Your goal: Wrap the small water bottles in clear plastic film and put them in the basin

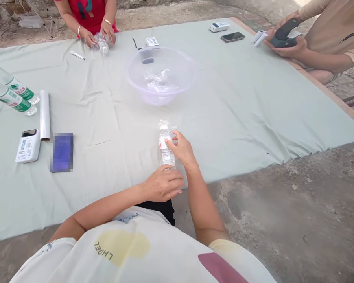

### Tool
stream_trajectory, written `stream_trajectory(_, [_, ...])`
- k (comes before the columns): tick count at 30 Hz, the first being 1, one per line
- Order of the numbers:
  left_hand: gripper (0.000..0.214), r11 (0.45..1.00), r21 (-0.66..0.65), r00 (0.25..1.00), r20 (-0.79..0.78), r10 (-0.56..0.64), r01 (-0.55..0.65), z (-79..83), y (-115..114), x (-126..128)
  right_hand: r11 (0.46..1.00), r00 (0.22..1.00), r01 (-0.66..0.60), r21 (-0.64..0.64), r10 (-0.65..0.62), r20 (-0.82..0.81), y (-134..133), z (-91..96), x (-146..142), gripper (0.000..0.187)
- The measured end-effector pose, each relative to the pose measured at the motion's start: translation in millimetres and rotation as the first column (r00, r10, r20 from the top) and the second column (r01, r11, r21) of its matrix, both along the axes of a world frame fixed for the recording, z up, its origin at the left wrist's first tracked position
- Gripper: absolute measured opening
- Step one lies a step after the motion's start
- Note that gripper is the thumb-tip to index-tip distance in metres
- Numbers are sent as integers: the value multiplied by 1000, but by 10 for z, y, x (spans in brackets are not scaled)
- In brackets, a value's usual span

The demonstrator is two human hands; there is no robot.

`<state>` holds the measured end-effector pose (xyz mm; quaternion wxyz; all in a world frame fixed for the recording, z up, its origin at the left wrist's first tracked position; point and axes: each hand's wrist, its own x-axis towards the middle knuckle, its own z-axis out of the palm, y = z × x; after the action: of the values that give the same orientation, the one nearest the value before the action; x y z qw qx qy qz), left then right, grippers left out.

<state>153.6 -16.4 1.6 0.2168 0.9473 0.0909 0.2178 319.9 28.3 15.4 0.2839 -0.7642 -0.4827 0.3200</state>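
A small clear plastic bottle (167, 156) with a white cap lies on the cloth in front of me, its cap end pointing away. Loose clear plastic film (164, 122) surrounds it and sticks out past the cap. My right hand (183, 150) grips the bottle's right side, thumb over the label and fingers bent along the edge. At the near end, my left hand (163, 184) has its fingers curled over the film by the bottle's base. Its palm side is hidden.
A translucent purple basin (162, 98) holding crumpled film stands beyond the bottle. To the left are large water bottles (23, 92), a roll (45, 114), a white device (28, 146) and a blurred blue item (61, 152). Opposite, a person's hands (107, 31) handle another wrapped bottle; another person sits right.
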Motion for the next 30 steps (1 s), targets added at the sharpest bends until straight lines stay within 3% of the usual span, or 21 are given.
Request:
stream_trajectory(2, [23, 971, -87, 972, 57, 228, -223, 13, 33, -92, 997, 997, 71, 16, -70, -35, -80, -62, 110, 61])
stream_trajectory(5, [24, 800, -138, 810, -46, 584, -584, -23, 153, -148, 986, 985, 159, 55, -155, -74, -175, -143, 222, 59])
stream_trajectory(7, [35, 717, -86, 718, -183, 672, -692, -64, 237, -90, 978, 974, 202, 52, -195, -117, -209, -184, 267, 57])
stream_trajectory(8, [42, 707, -56, 697, -243, 675, -705, -83, 265, -30, 974, 968, 222, 48, -214, -132, -217, -202, 281, 56])
stream_trajectory(13, [58, 732, -71, 712, -317, 627, -677, -167, 226, 385, 966, 963, 251, 56, -243, -117, -250, -291, 283, 45])
stream_trajectory(15, [57, 712, -157, 721, -287, 631, -685, -193, 175, 464, 963, 962, 256, 81, -245, -118, -291, -321, 247, 40])
stream_trajectory(18, [54, 667, -379, 765, -237, 599, -641, -194, 124, 381, 942, 931, 307, 139, -267, -251, -391, -339, 133, 38])
stream_trajectory(21, [62, 556, -669, 830, -171, 531, -494, -128, 115, 135, 916, 874, 356, 184, -256, -413, -486, -297, -66, 41])
stream_trajectory(24, [73, 353, -893, 865, -74, 497, -279, -5, 140, -135, 888, 819, 365, 279, -164, -550, -518, -197, -316, 44])
stream_trajectory(26, [80, 227, -963, 869, -13, 495, -144, 90, 162, -304, 872, 788, 350, 342, -77, -611, -506, -116, -475, 43])
stream_trajectory(28, [85, 167, -984, 865, 25, 501, -69, 177, 180, -476, 872, 753, 316, 374, 10, -658, -484, -41, -612, 40])
stream_trajectory(30, [87, 171, -984, 856, 44, 515, -52, 242, 183, -657, 879, 715, 266, 395, 94, -692, -465, 17, -728, 37])
